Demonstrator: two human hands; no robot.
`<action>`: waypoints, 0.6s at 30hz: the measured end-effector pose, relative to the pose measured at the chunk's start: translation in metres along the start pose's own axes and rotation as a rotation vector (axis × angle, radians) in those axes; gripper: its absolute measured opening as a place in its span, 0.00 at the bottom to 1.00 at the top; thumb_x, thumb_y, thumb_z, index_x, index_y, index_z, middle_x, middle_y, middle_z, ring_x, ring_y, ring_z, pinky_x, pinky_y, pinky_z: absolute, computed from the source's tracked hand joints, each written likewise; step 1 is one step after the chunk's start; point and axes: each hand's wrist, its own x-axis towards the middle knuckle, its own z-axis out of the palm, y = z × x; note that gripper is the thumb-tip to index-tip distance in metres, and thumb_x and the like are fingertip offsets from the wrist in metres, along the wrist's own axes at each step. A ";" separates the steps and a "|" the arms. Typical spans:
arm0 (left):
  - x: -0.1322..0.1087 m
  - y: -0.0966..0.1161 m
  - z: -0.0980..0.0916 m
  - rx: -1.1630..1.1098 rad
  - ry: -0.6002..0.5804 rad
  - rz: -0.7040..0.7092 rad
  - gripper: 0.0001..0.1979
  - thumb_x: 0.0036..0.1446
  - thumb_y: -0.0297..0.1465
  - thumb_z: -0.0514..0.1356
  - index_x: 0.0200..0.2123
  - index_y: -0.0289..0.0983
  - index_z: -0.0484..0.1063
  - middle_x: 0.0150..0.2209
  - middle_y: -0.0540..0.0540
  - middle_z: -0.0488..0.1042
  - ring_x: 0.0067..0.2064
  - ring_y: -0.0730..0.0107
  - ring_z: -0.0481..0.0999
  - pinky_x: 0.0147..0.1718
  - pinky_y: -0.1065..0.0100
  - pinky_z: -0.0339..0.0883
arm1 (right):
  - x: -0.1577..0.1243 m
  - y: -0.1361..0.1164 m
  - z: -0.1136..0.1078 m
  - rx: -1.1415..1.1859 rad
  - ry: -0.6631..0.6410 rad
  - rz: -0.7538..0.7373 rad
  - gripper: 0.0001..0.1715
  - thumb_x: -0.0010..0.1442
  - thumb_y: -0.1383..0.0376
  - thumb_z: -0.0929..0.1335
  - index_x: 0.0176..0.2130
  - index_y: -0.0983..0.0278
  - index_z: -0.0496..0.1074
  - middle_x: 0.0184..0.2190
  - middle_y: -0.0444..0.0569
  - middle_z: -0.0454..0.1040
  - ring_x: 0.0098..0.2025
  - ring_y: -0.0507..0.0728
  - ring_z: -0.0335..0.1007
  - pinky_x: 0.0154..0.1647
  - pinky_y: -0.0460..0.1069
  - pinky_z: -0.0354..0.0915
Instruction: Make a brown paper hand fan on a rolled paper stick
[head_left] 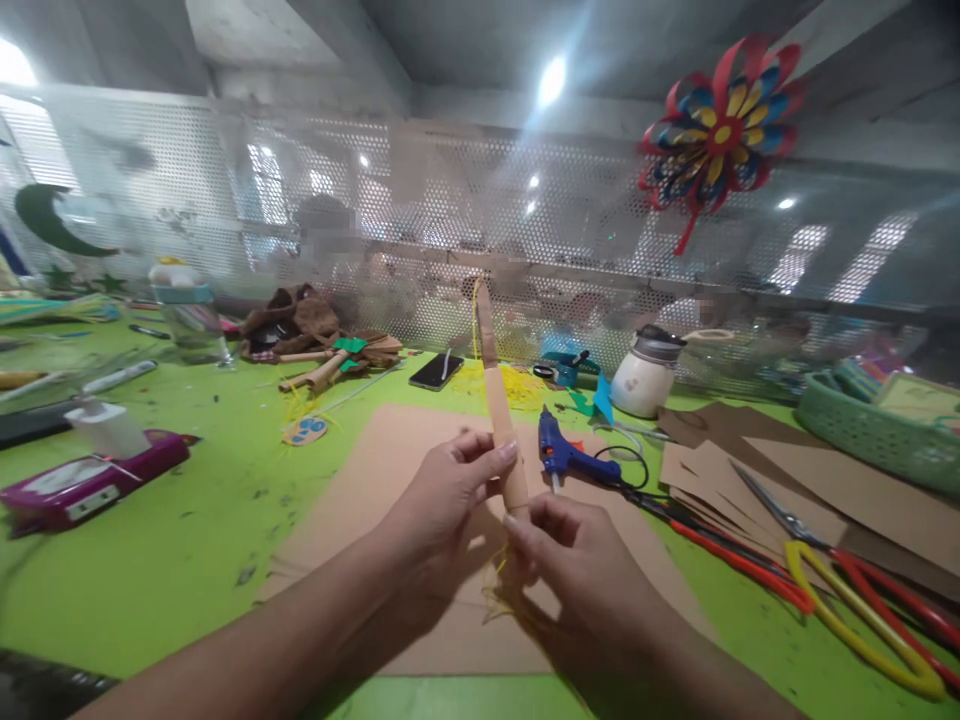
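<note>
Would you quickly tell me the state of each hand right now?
Left hand: shut on the brown paper stick.
Right hand: pinching the same stick's lower end.

tan paper roll (501, 420), blue glue gun (559, 455), green table (150, 560).

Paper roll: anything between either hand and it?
Nothing visible does. The left hand pinches the paper roll on its lower part, and the right hand grips its bottom end. The blue glue gun lies beyond the hands, not between them and the roll.
</note>
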 end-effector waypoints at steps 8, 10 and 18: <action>-0.004 -0.004 0.003 0.034 0.026 0.033 0.13 0.46 0.32 0.68 0.31 0.35 0.67 0.28 0.45 0.75 0.30 0.69 0.74 0.30 0.68 0.67 | 0.005 0.020 0.005 0.260 -0.129 0.059 0.20 0.56 0.54 0.70 0.25 0.67 0.66 0.19 0.43 0.65 0.20 0.47 0.58 0.21 0.44 0.55; -0.005 -0.005 0.003 0.015 0.021 0.022 0.15 0.47 0.33 0.68 0.32 0.36 0.65 0.29 0.45 0.75 0.29 0.68 0.74 0.30 0.67 0.68 | 0.005 0.023 0.006 0.315 -0.184 0.048 0.21 0.57 0.53 0.69 0.25 0.67 0.66 0.19 0.43 0.65 0.19 0.47 0.58 0.21 0.44 0.56; -0.007 0.003 0.001 0.065 -0.109 -0.001 0.13 0.52 0.38 0.63 0.35 0.33 0.70 0.33 0.42 0.76 0.34 0.67 0.75 0.33 0.69 0.67 | 0.008 0.026 0.009 0.653 -0.248 0.084 0.15 0.57 0.59 0.71 0.29 0.68 0.69 0.19 0.43 0.68 0.19 0.46 0.60 0.22 0.42 0.54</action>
